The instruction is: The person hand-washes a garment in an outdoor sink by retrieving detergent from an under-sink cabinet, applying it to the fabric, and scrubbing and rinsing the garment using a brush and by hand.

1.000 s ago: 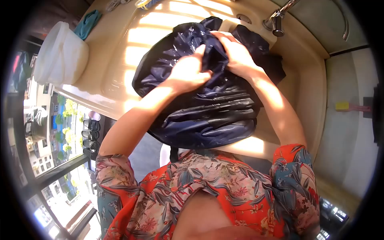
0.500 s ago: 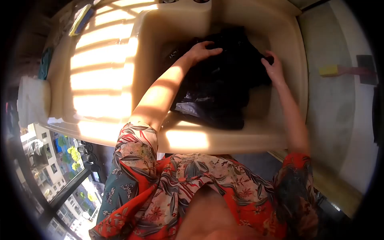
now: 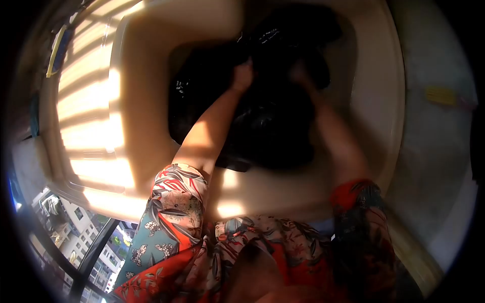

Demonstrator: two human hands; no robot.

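Observation:
A large dark heap of wet black cloth (image 3: 273, 136) fills much of the sink basin (image 3: 371, 101), glossy in places. Its exact kind cannot be made out. My left hand (image 3: 243, 76) is closed on a part of it left of the middle, with the fingertips buried in the folds. To the right, my right hand (image 3: 302, 74) is down against the same cloth. Shadow and motion blur hide its fingers, so its grip cannot be read.
Striped sunlight falls on the ribbed washboard side (image 3: 91, 116) of the sink. A yellow-and-blue brush or sponge (image 3: 58, 50) lies at its far left. On the right ledge sits a yellow-headed brush (image 3: 440, 95). A whitish container (image 3: 30, 159) stands at the left edge.
My right hand has moved left from the cloth's right edge into its middle. My left hand has sunk into the cloth and closed. The cloth has spread leftward, and the view has shifted.

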